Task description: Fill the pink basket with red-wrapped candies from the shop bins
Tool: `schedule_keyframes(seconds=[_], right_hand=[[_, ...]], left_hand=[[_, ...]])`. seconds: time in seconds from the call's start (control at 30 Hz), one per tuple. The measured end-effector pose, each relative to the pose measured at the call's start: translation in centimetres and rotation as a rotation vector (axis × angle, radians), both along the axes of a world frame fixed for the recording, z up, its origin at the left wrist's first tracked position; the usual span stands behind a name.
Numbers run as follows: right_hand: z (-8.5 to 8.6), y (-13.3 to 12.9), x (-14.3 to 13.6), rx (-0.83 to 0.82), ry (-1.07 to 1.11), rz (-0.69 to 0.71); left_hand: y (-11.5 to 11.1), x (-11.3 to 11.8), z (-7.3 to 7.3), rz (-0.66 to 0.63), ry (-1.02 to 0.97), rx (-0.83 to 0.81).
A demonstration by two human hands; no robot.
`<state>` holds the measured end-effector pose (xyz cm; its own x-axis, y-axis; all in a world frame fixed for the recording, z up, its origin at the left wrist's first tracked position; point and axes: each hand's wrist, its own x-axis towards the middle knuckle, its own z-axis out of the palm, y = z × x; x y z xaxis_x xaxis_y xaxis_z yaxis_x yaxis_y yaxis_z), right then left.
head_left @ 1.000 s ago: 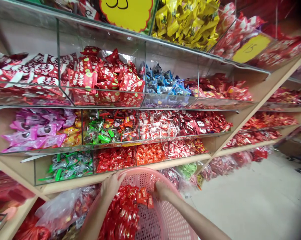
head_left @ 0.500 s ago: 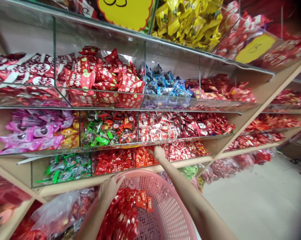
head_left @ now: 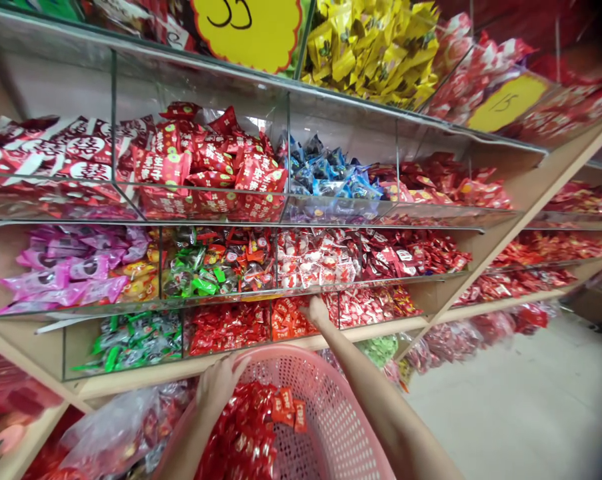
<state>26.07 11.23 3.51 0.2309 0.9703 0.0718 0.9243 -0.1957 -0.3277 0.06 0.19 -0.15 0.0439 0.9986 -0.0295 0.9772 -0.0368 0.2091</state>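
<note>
My left hand (head_left: 218,383) is closed on the near-left rim of a pink perforated plastic basket (head_left: 351,427). Inside the basket lies a heap of red wrapped candies (head_left: 243,427), with a few orange-red candies (head_left: 287,407) on its right side. My right hand (head_left: 317,312) reaches past the basket into a bottom-shelf bin of orange-red wrapped candies (head_left: 288,318). Its fingers are down among the candies, and I cannot see whether they grip any.
Clear dividers split the shelves into bins. Left of my right hand are red candies (head_left: 228,325) and green-wrapped candies (head_left: 131,340); to its right, white-and-red ones (head_left: 363,305). Plastic bags (head_left: 121,427) lie below the shelf. Pale floor (head_left: 505,400) extends at right.
The view has shifted slightly, so the shelves sit a little lower. My right hand stays in the same bin, and my left hand keeps its hold on the basket.
</note>
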Motion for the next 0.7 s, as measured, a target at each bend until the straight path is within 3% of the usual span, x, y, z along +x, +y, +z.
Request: schedule_keyframes(seconds=[0.17, 0.33, 0.5, 0.7], right_hand=[[-0.2, -3.8, 0.7, 0.133, 0.082, 0.023], [-1.8, -10.9, -0.1, 0.367, 0.333, 0.143], [-5.8, -16.8, -2.1, 0.244, 0.409, 0.152], [-10.0, -18.6, -2.3, -0.049, 0.286, 0.045]], left_hand=[[0.0, -0.1, 0.2, -0.013, -0.008, -0.003], [0.2, -0.3, -0.2, -0.023, -0.023, -0.003], [0.3, -0.2, -0.1, -0.017, -0.012, -0.018], [0.4, -0.3, 0.0, -0.023, -0.022, -0.043]])
